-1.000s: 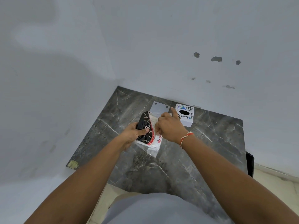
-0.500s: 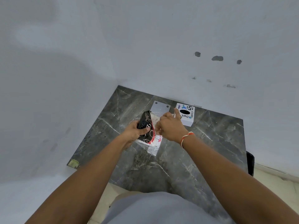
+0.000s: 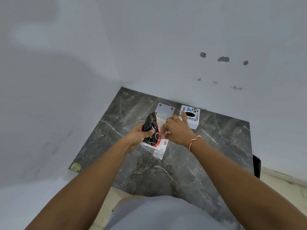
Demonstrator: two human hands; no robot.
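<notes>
A black packet [image 3: 150, 126] with pale swirls and a red edge is held up over a dark marble slab [image 3: 207, 155]. My left hand [image 3: 141, 134] grips the packet's black side, thumb on top. My right hand [image 3: 177, 131] pinches the clear plastic wrapper [image 3: 160, 151] at the packet's right edge, one finger sticking out toward the white box. The lower end of the wrapper hangs loose over the slab.
A white box [image 3: 193, 120] with stickers and a black oval hole stands at the back of the slab, beside a small grey plate [image 3: 165, 109] with two holes. White walls close in at the left and back. A dark object [image 3: 256, 165] sits past the slab's right edge.
Both hands and the packet stayed in nearly the same place. The right hand's fingers shifted slightly on the wrapper edge.
</notes>
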